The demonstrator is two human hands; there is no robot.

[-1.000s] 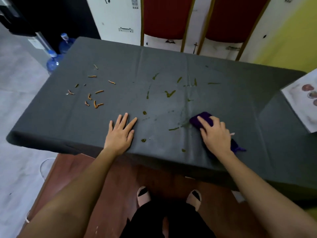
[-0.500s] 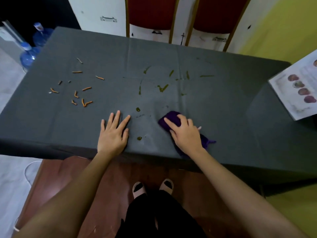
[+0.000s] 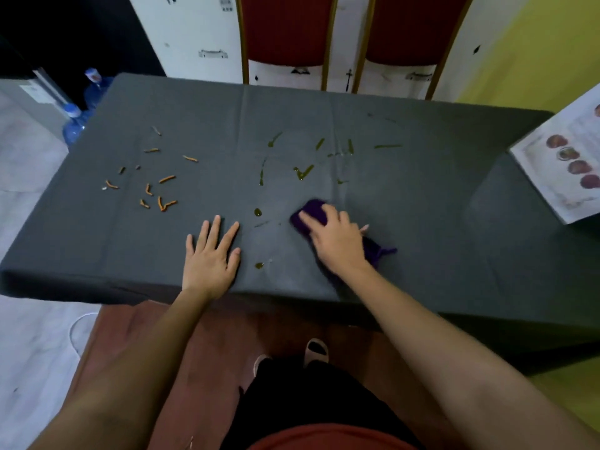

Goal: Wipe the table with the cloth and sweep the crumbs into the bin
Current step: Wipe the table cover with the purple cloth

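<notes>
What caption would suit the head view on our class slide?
Right hand presses a purple cloth over green smears; left hand lies flat on the grey table, orange crumbs unswept.

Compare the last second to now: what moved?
The right hand slid the purple cloth leftward along the near edge, toward the left hand, clearing smears there. Same grip on the cloth. Left hand stayed flat on the table; orange crumbs untouched.
</notes>
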